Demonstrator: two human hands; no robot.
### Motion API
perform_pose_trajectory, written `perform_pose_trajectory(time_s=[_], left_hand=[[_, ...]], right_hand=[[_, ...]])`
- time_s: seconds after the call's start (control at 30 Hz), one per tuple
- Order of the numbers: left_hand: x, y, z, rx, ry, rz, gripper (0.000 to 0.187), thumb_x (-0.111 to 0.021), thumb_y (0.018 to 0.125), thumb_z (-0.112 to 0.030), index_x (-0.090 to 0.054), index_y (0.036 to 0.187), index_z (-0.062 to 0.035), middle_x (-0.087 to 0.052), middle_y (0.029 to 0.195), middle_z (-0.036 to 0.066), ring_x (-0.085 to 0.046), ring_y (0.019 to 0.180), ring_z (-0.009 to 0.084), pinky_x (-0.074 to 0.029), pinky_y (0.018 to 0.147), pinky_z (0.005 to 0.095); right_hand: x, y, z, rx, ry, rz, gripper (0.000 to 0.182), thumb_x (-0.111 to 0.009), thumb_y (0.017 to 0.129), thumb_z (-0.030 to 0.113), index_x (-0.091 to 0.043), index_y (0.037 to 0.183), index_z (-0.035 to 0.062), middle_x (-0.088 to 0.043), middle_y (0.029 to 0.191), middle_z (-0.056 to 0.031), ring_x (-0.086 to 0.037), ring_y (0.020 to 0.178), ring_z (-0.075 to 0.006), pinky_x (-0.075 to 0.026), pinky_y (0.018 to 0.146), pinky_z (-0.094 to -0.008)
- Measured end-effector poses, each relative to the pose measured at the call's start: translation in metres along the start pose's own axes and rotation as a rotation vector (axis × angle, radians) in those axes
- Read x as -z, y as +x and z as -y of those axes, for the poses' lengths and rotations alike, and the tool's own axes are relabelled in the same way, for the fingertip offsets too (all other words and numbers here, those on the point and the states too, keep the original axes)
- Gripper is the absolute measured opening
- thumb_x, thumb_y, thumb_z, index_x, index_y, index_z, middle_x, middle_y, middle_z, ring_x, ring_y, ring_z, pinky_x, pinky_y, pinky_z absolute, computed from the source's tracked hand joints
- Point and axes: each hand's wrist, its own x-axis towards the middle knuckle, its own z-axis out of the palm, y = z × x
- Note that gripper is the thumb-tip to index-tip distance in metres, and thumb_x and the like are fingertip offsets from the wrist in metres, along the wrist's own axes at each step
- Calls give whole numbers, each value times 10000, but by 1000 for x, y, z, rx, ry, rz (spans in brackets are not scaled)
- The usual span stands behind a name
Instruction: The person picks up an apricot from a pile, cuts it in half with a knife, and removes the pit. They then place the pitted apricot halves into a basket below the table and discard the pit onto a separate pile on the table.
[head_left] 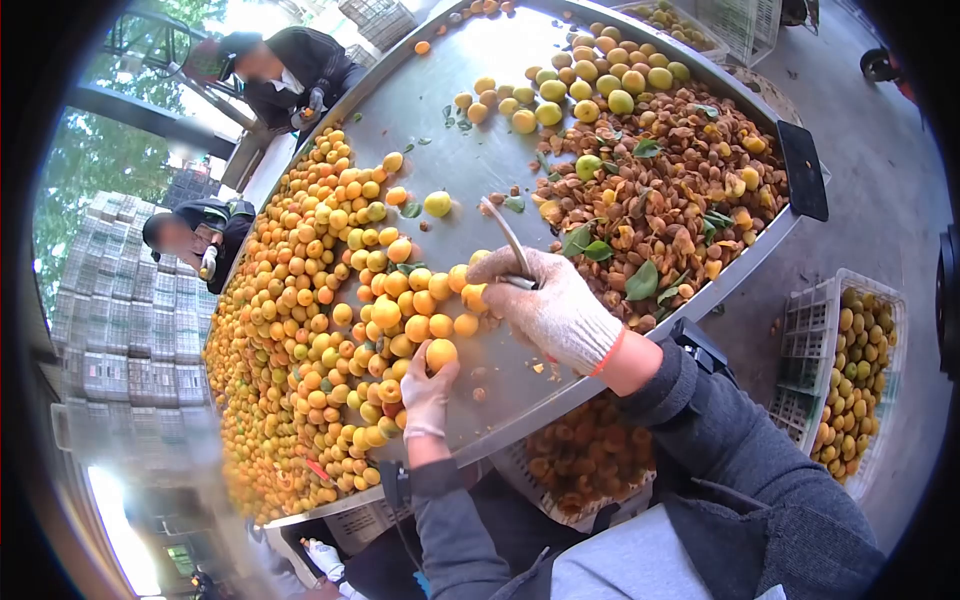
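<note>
1. The left hand (427, 402), gloved, has its thumb and fingers curled around one orange fruit (441, 354); whether the fruit touches the metal table (395, 100) beneath cannot be told.
2. The right hand (548, 303), also gloved, is closed around a curved knife (514, 238), the grip mostly hidden by the fingers.
3. Principal relation: the orange fruit lies to the left of the right hand and nearer the body, in the left hand. The knife's long axis runs from the right fist away from the body and slightly leftward, so its tip points past the fruit; blade and fruit are apart.
4. Loose fruit (300, 320) spreads leftward from the left hand, some pieces lying just beside the right fingers.
5. A brown heap (660, 190) with green leaves lies beyond the right hand; a dark flat device (802, 170) rests at the table's right edge.
6. Outermost: two co-workers stand across the table, and a filled crate (795, 375) stands at right.
</note>
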Motion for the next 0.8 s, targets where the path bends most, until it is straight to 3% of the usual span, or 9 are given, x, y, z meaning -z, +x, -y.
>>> perform_pose_trajectory(time_s=[0.03,0.1,0.13,0.23,0.3,0.4,0.5,0.53,0.8], left_hand=[[3,-5,4,101,-496,126,670,-701,768,-142,-440,1377,-38,-579,1195,133,-634,989,242,-540,794,335],[8,-22,5,111,-688,128,670,-660,776,-65,-417,1400,-37,-566,1188,98,-635,963,213,-549,755,306],[14,-37,-2,64,-943,154,658,-655,781,-71,-419,1395,-40,-560,1198,114,-637,960,232,-552,757,313],[24,-51,1,-78,-1302,218,634,-666,795,-107,-422,1376,-43,-544,1220,151,-630,975,272,-553,772,333],[22,-50,8,-184,-1772,384,667,-707,787,-164,-406,1364,-18,-544,1217,172,-607,1024,296,-532,845,383],[23,-53,6,-142,-2022,464,712,-726,785,-213,-383,1369,4,-541,1217,191,-563,1096,315,-478,937,438],[14,-57,4,-86,-1990,285,713,-702,805,-274,-371,1370,9,-538,1208,207,-527,1136,327,-427,996,456],[13,-60,2,-86,-2000,284,713,-702,805,-274,-371,1370,9,-538,1208,207,-527,1136,327,-427,996,456],[25,-66,-6,-177,-1768,193,676,-635,831,-363,-411,1341,21,-546,1172,239,-538,1078,295,-405,986,401]], right_hand=[[-3,1,-5,-2,-7,8,170,-640,853,103,-662,1015,55,-600,716,4,-494,514,-50,-404,462,-218],[-11,1,-17,185,-233,91,190,-651,840,93,-662,1025,50,-618,759,10,-578,689,-89,-486,633,-248],[-14,0,-22,86,-263,142,186,-654,834,87,-670,1016,50,-648,814,-1,-608,828,-114,-499,777,-273],[-21,-4,-37,17,-434,307,154,-646,836,78,-680,982,47,-683,858,-32,-618,826,-101,-505,784,-277],[-28,-8,-45,-10,-486,375,146,-636,830,70,-687,964,41,-704,887,-52,-624,833,-96,-508,792,-277],[-40,-16,-51,-8,-577,512,170,-613,817,63,-692,964,30,-710,886,-79,-633,827,-113,-508,790,-282],[-52,-20,-64,30,-578,538,188,-606,807,61,-690,972,30,-707,883,-96,-634,811,-129,-509,784,-291],[-56,-22,-65,62,-577,522,167,-581,801,112,-696,910,59,-686,835,-154,-663,768,-280,-512,738,-350],[-71,-23,-74,165,-676,523,277,-562,769,81,-665,1025,54,-666,871,-202,-647,802,-366,-513,729,-394]])
